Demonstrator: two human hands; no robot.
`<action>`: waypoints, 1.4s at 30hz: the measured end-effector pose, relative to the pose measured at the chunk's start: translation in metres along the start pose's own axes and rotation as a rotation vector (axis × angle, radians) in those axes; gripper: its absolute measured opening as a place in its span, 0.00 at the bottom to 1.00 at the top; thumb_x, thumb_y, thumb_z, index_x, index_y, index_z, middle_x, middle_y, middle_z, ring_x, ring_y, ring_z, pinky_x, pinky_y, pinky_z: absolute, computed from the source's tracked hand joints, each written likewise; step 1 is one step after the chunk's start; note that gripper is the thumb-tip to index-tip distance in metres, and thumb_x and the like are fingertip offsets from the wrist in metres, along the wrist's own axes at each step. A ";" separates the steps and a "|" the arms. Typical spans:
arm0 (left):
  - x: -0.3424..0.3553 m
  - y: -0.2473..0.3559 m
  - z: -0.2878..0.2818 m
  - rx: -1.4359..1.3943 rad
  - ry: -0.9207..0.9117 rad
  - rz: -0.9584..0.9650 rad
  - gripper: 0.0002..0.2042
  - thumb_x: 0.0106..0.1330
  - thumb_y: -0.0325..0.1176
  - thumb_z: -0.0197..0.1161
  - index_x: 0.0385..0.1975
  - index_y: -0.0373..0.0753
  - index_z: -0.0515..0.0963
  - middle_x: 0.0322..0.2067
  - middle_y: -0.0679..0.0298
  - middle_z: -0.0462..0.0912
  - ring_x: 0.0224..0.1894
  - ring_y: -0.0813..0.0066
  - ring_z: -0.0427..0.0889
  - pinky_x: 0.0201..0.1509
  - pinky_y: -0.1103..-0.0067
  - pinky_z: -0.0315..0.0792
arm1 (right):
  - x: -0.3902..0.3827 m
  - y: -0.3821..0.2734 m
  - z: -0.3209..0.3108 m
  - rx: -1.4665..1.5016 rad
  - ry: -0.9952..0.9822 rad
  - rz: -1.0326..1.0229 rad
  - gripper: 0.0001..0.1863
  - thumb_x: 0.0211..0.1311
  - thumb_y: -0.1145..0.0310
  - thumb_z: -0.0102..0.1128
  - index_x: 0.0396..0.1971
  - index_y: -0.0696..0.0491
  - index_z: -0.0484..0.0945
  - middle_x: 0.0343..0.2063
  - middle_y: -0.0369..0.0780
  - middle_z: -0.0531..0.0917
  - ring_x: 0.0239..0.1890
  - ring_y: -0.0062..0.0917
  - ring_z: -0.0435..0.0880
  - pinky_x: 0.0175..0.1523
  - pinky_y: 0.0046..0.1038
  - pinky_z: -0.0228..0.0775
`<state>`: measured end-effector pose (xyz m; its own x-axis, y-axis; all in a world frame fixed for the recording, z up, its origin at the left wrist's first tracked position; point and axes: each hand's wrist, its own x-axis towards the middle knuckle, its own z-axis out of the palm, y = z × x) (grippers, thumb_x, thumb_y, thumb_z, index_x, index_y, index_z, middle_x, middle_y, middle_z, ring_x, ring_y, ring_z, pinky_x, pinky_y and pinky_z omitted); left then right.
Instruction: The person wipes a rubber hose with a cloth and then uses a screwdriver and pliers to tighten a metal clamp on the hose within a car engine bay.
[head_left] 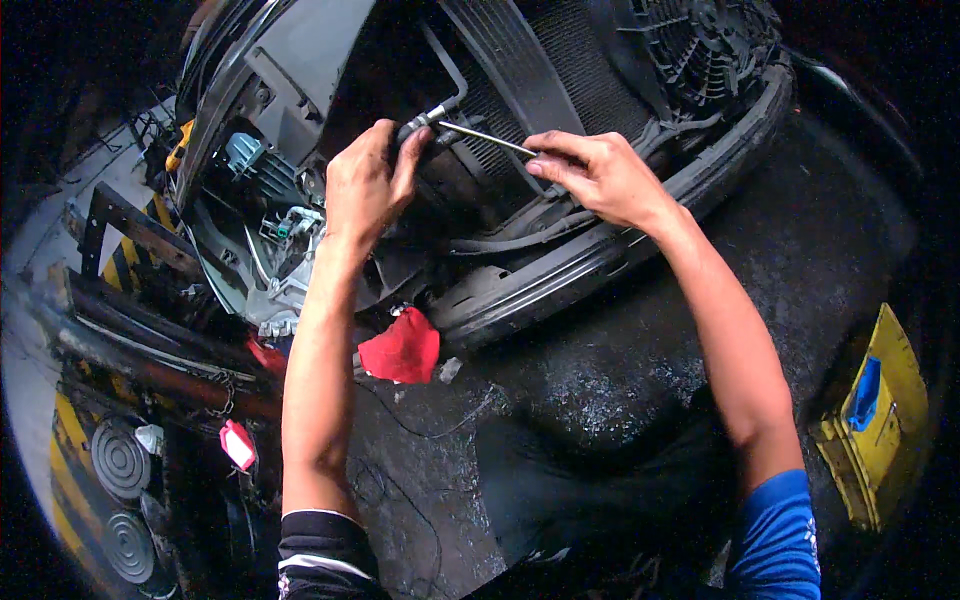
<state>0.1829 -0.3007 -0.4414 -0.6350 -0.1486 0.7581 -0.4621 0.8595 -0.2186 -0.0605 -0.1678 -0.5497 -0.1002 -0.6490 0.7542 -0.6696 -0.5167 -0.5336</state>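
My left hand (365, 180) is closed at the front of an opened-up car, thumb and fingers round a dark hose end with a bright metal fitting (428, 118). A bent grey metal pipe (448, 68) rises from that fitting. Between its thumb and fingertips my right hand (598, 178) pinches a thin metal rod (488, 138). The rod slants up to the left, its far end at or close to the fitting; whether they touch I cannot tell. Any handle on the rod is hidden. Behind both hands is a finned radiator (580, 65).
A black bumper beam (560, 290) curves below my hands; a fan (700, 45) sits far right. A red cloth (402, 348) lies under the beam's left end. To the left stands a dark lift arm (170, 350) with round pads. A yellow panel (895, 400) is at the right.
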 end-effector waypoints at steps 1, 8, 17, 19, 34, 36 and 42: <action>-0.001 -0.004 0.000 -0.014 0.035 0.050 0.18 0.71 0.44 0.69 0.29 0.36 0.74 0.21 0.52 0.74 0.23 0.50 0.77 0.29 0.63 0.70 | 0.000 0.000 0.000 0.020 -0.007 -0.010 0.18 0.69 0.62 0.70 0.54 0.56 0.85 0.31 0.44 0.89 0.28 0.19 0.82 0.37 0.26 0.76; -0.001 -0.009 -0.005 -0.063 -0.068 -0.040 0.14 0.73 0.41 0.68 0.33 0.35 0.79 0.22 0.51 0.78 0.22 0.55 0.78 0.28 0.67 0.71 | 0.007 0.018 0.002 0.086 -0.001 -0.055 0.20 0.62 0.66 0.77 0.53 0.55 0.86 0.29 0.39 0.88 0.27 0.13 0.79 0.34 0.21 0.73; 0.002 -0.009 -0.009 -0.172 -0.062 -0.020 0.14 0.71 0.40 0.70 0.30 0.36 0.81 0.17 0.55 0.76 0.17 0.63 0.75 0.24 0.70 0.68 | 0.022 0.039 -0.006 0.007 0.023 -0.246 0.17 0.64 0.64 0.74 0.51 0.54 0.87 0.34 0.46 0.91 0.33 0.33 0.92 0.39 0.29 0.83; 0.000 -0.006 -0.008 -0.149 -0.060 -0.036 0.14 0.71 0.41 0.70 0.30 0.36 0.81 0.17 0.55 0.75 0.17 0.64 0.75 0.24 0.70 0.68 | 0.023 0.042 -0.008 -0.005 0.026 -0.259 0.17 0.64 0.63 0.74 0.50 0.54 0.87 0.34 0.46 0.91 0.33 0.34 0.92 0.39 0.29 0.83; -0.001 0.000 -0.011 -0.071 -0.072 -0.129 0.20 0.73 0.45 0.68 0.25 0.34 0.76 0.13 0.54 0.70 0.13 0.60 0.67 0.21 0.68 0.64 | 0.019 0.021 -0.007 -0.219 0.075 -0.329 0.18 0.65 0.56 0.72 0.49 0.51 0.86 0.30 0.45 0.87 0.31 0.43 0.88 0.37 0.38 0.80; 0.007 -0.005 -0.018 -0.083 -0.154 -0.134 0.19 0.74 0.45 0.67 0.28 0.35 0.78 0.12 0.54 0.67 0.13 0.63 0.65 0.21 0.69 0.64 | 0.018 0.022 -0.009 -0.233 0.094 -0.340 0.18 0.65 0.55 0.71 0.49 0.50 0.86 0.28 0.45 0.86 0.30 0.44 0.86 0.37 0.40 0.79; 0.002 -0.010 -0.014 -0.135 -0.134 -0.034 0.17 0.75 0.42 0.66 0.30 0.34 0.78 0.16 0.53 0.70 0.17 0.62 0.67 0.24 0.69 0.65 | 0.012 -0.004 -0.015 0.052 -0.069 -0.021 0.19 0.68 0.55 0.69 0.49 0.55 0.84 0.27 0.46 0.86 0.29 0.40 0.88 0.37 0.36 0.78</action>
<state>0.1954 -0.3024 -0.4291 -0.7013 -0.2342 0.6733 -0.4031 0.9093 -0.1036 -0.0702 -0.1651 -0.5326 -0.0342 -0.6740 0.7379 -0.6316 -0.5576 -0.5386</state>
